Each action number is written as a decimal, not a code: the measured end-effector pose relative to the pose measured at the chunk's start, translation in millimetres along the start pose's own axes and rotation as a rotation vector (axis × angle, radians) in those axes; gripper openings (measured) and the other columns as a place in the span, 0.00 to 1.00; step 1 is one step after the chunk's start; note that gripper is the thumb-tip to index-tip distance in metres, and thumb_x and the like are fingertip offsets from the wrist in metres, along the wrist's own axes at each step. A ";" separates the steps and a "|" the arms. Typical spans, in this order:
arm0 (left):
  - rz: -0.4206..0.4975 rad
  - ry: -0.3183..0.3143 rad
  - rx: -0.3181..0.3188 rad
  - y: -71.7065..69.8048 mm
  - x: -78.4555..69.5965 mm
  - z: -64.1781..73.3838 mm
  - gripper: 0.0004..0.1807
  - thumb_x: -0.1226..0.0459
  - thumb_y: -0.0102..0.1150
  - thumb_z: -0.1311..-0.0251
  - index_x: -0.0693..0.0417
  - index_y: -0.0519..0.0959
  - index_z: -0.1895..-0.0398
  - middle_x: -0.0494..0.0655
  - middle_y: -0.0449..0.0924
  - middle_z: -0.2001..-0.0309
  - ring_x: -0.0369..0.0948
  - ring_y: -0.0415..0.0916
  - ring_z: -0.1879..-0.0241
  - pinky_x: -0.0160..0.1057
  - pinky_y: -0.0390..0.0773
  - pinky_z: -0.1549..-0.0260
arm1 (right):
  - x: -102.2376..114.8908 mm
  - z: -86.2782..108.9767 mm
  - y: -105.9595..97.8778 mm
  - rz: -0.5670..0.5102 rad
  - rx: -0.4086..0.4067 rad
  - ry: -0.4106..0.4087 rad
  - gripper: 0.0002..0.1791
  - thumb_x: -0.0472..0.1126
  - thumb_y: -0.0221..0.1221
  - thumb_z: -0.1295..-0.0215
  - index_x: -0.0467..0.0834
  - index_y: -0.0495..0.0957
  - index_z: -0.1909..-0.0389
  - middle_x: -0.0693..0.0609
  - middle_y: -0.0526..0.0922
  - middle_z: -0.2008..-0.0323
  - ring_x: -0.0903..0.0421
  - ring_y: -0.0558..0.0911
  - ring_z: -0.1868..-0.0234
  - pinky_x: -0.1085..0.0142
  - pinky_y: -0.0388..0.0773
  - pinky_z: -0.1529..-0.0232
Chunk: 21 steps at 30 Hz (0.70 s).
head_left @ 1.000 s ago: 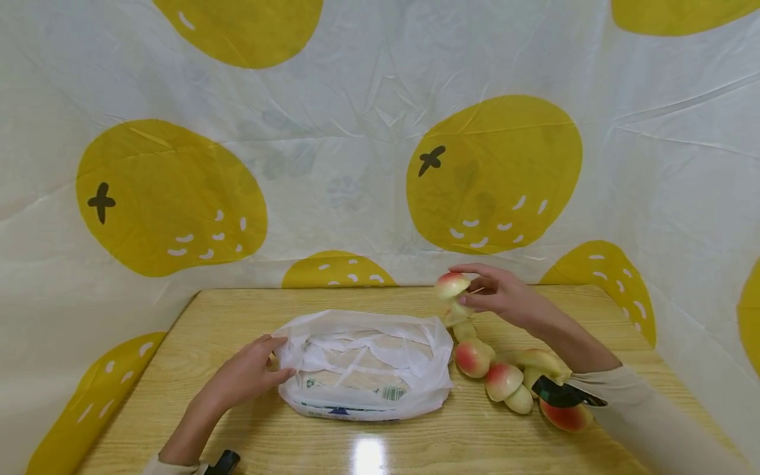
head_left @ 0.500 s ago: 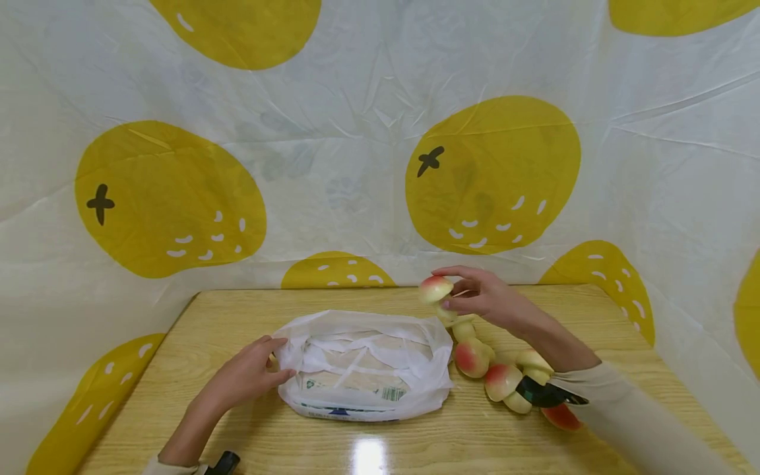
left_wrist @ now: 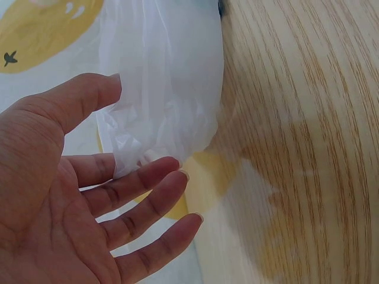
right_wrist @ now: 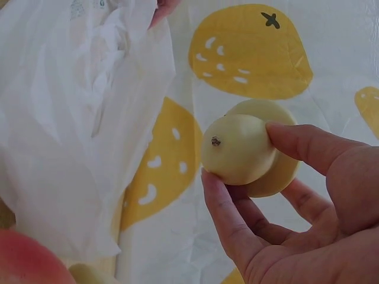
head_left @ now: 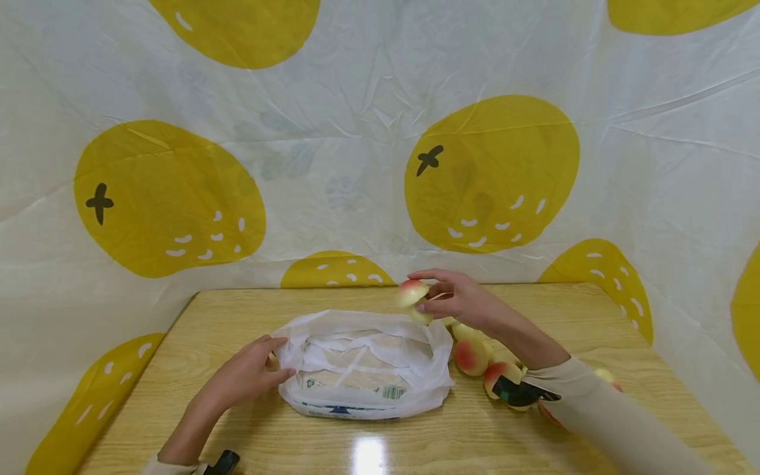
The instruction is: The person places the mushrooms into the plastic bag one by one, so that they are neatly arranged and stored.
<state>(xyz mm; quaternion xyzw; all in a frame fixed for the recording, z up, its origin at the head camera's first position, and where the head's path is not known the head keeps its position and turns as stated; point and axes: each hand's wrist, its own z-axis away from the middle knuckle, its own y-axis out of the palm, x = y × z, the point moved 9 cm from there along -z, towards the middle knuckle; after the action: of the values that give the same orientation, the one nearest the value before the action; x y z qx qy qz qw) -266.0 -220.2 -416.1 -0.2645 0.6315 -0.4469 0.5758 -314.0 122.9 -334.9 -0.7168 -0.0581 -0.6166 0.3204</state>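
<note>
A toy mushroom [head_left: 413, 293] with a red and cream cap is pinched by my right hand [head_left: 454, 300], held above the far right rim of a white plastic bag [head_left: 356, 320]. In the right wrist view, thumb and fingers grip the mushroom's pale stem [right_wrist: 237, 148], with the cap behind it. My left hand [head_left: 252, 369] rests at the bag's left edge, its thumb and fingers spread apart. The left wrist view shows the index fingertip behind the bag's plastic [left_wrist: 160, 77] and the other fingers relaxed. The bag lies with its mouth wide, showing printed film inside.
Several more toy mushrooms [head_left: 472, 356] lie on the wooden table [head_left: 237, 307] to the right of the bag, partly covered by the right forearm. A white curtain [head_left: 344, 165] with large yellow fruit prints hangs behind the table.
My right hand has moved left with the toy mushroom, from beyond the bag's right corner to above its far right rim. The left hand and the bag have stayed put.
</note>
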 end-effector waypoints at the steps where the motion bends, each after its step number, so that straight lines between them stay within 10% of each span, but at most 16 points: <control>1: 0.001 0.003 0.000 0.1 -0.1 -0.3 0.39 0.51 0.72 0.41 0.66 0.73 0.33 0.56 0.77 0.41 0.40 0.79 0.59 0.38 0.78 0.67 | 0.3 -1.1 2.5 -0.005 0.004 0.002 0.32 0.38 0.66 0.32 0.45 0.70 0.28 0.40 0.81 0.51 0.49 0.82 0.53 0.55 0.83 0.49; 21: 0.008 0.014 0.005 1.1 0.3 -2.3 0.39 0.51 0.72 0.41 0.66 0.73 0.33 0.55 0.78 0.43 0.40 0.78 0.60 0.37 0.77 0.67 | 2.7 -27.9 57.0 -0.125 0.063 0.037 0.29 0.35 0.66 0.34 0.43 0.73 0.32 0.40 0.79 0.56 0.53 0.82 0.58 0.55 0.84 0.52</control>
<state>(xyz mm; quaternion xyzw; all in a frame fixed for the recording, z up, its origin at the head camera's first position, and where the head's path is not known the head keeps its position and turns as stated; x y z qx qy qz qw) -268.1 -219.4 -417.3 -0.2573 0.6355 -0.4481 0.5737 -309.7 62.3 -353.5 -0.6900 -0.1161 -0.6463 0.3045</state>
